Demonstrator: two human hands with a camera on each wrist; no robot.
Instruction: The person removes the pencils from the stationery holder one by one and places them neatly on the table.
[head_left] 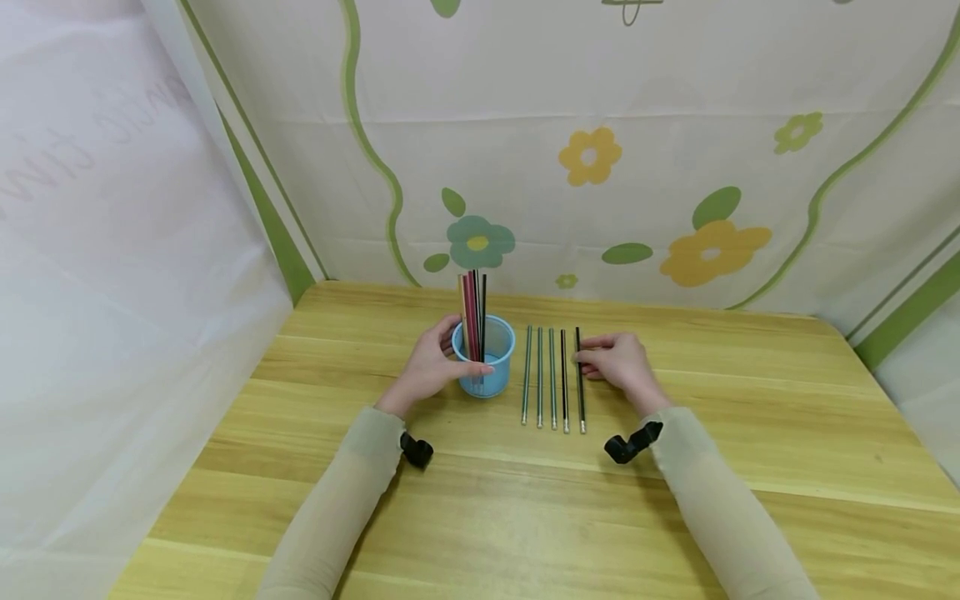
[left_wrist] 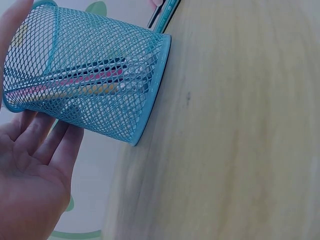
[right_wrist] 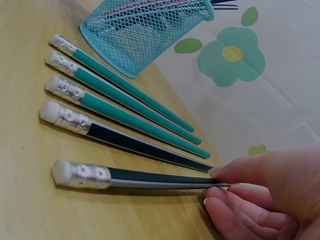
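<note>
A blue mesh pencil cup point(head_left: 498, 379) stands upright on the table, several pencils point(head_left: 471, 308) leaning inside it. My left hand point(head_left: 429, 364) holds the cup around its left side, thumb across the front and fingers behind. To the cup's right, three green pencils point(head_left: 540, 375) lie side by side with a black pencil point(head_left: 565, 379) beside them, eraser ends toward me. My right hand point(head_left: 617, 362) pinches the rightmost black pencil point(right_wrist: 145, 177) near its far end between thumb and fingers. In the right wrist view that pencil lies at or just above the tabletop.
The wooden table point(head_left: 480, 517) runs back to a white curtain point(head_left: 525, 167) printed with flowers. Another pale cloth point(head_left: 135, 275) hangs along the left side. A black strap mount point(head_left: 417, 450) sits on the left wrist, and another point(head_left: 633, 442) on the right.
</note>
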